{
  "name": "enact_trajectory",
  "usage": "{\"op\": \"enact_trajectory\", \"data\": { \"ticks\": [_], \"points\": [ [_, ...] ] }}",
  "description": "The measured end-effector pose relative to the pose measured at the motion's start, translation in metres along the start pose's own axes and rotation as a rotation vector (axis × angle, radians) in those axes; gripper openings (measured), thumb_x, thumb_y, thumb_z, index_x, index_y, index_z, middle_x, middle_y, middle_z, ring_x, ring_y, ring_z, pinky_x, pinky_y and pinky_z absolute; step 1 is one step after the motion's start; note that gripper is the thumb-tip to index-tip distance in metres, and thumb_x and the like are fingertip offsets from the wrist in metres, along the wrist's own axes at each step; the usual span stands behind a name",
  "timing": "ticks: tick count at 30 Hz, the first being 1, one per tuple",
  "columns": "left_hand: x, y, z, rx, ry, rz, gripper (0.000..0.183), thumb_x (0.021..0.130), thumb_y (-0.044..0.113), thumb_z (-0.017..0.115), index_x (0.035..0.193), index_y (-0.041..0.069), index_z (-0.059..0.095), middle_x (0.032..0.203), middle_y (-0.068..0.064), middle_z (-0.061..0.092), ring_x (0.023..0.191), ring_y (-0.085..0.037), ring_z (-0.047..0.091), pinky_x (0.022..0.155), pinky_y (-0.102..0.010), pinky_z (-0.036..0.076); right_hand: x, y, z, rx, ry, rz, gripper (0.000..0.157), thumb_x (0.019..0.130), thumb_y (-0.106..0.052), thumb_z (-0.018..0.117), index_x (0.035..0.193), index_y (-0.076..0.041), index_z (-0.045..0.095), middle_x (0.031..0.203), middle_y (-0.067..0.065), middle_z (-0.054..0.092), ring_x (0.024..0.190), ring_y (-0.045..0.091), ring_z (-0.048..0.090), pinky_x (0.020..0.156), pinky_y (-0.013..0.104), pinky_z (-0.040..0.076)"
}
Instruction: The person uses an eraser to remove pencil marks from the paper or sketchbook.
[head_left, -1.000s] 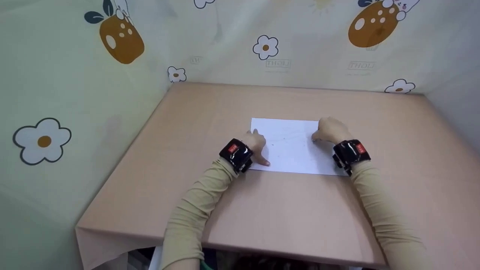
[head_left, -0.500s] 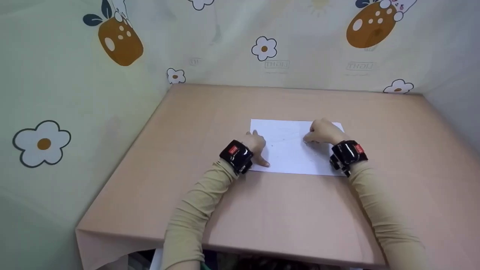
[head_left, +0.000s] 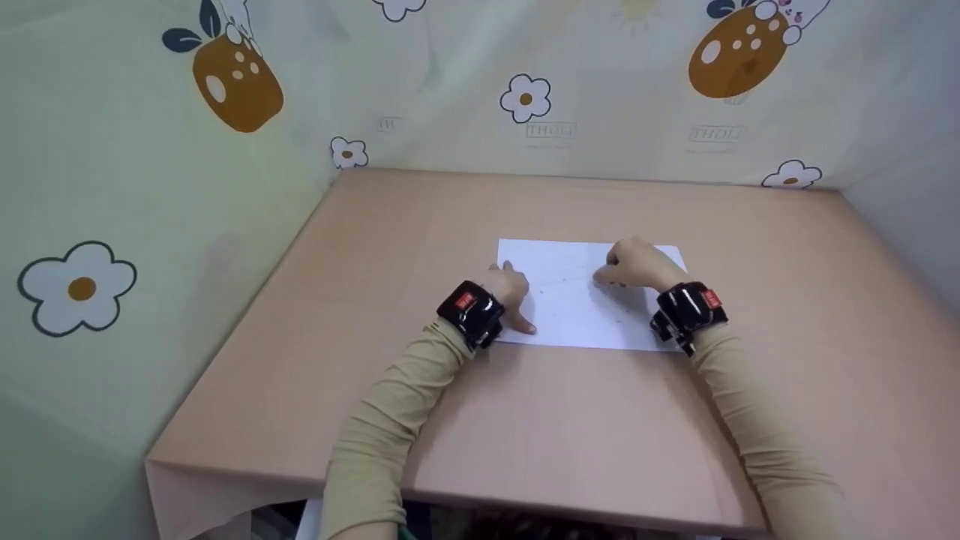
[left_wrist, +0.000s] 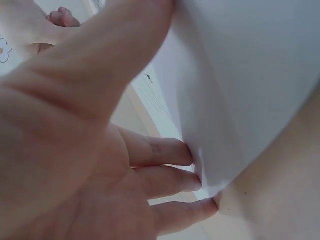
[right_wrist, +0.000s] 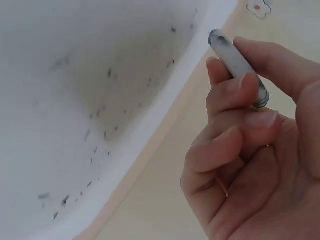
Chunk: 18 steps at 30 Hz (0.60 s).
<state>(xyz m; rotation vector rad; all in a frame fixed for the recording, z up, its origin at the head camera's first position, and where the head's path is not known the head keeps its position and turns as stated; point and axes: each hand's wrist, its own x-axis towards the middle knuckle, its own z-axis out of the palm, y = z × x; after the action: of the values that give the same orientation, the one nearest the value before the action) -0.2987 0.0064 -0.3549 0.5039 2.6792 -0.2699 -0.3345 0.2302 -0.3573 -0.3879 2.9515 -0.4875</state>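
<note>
A white sheet of paper lies on the table, with faint marks and small dark specks on it. My left hand rests on its left end, thumb and fingers spread; in the left wrist view the fingertips press at the paper's edge. Over the right half of the sheet, my right hand pinches a small white eraser smudged grey at its ends. The right wrist view shows it between thumb and curled fingers. Dark eraser crumbs are scattered over the paper there. In the head view the hand hides the eraser.
A brown cloth or paper cover spreads over the table and hangs past its front left corner. Pale curtains printed with flowers and fruit stand at the back and left. Dark things show under the front edge.
My right hand has slid left across the paper, from near its right edge toward the middle, uncovering the upper right corner. The left hand stays in place on the sheet.
</note>
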Motion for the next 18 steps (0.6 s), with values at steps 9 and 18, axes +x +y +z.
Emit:
{"op": "enact_trajectory", "data": {
  "ticks": [9, 18],
  "points": [
    [-0.001, -0.003, 0.000, 0.029, 0.022, 0.032, 0.097, 0.078, 0.060, 0.066, 0.146, -0.001, 0.033, 0.154, -0.030, 0.018, 0.143, -0.044, 0.024, 0.116, -0.051, 0.030, -0.003, 0.010, -0.007, -0.133, 0.061, 0.156, 0.022, 0.075, -0.020, 0.065, 0.062, -0.005, 0.054, 0.067, 0.010, 0.056, 0.058, 0.021, 0.050, 0.045, 0.031, 0.042],
    [0.003, -0.001, 0.001, 0.032, -0.010, 0.020, 0.099, 0.077, 0.061, 0.067, 0.146, -0.001, 0.032, 0.155, -0.029, 0.015, 0.142, -0.044, 0.025, 0.107, -0.059, 0.037, -0.002, -0.002, -0.001, -0.101, 0.037, 0.042, 0.020, 0.077, -0.016, 0.063, 0.073, 0.003, 0.066, 0.063, 0.004, 0.055, 0.055, 0.017, 0.049, 0.046, 0.026, 0.042]
  ]
}}
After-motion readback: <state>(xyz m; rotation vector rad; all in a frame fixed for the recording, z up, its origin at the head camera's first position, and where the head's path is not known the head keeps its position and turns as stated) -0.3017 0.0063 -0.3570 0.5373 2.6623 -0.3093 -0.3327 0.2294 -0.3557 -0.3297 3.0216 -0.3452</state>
